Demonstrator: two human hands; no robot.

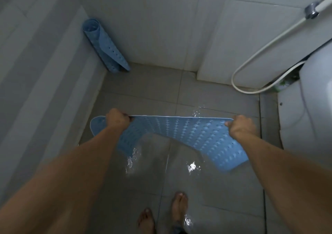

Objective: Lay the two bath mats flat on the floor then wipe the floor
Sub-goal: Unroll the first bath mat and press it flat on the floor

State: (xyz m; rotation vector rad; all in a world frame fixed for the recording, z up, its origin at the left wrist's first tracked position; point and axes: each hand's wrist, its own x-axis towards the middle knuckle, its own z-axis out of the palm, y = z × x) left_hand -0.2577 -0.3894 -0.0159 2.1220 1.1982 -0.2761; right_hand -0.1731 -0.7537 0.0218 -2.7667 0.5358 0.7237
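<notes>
I hold a blue perforated bath mat [181,131] stretched out above the wet floor. My left hand [117,118] grips its top edge near the left end, and my right hand [240,127] grips the top edge at the right end. The mat sags below my hands, its lower edges hanging near the floor. A second blue bath mat [104,45] stands rolled up in the far left corner, leaning against the wall.
Grey floor tiles [149,93] are wet with puddles near my bare feet [179,203]. A white toilet [309,104] fills the right side. A white spray hose [255,58] loops down the back wall. Tiled walls close in on the left and back.
</notes>
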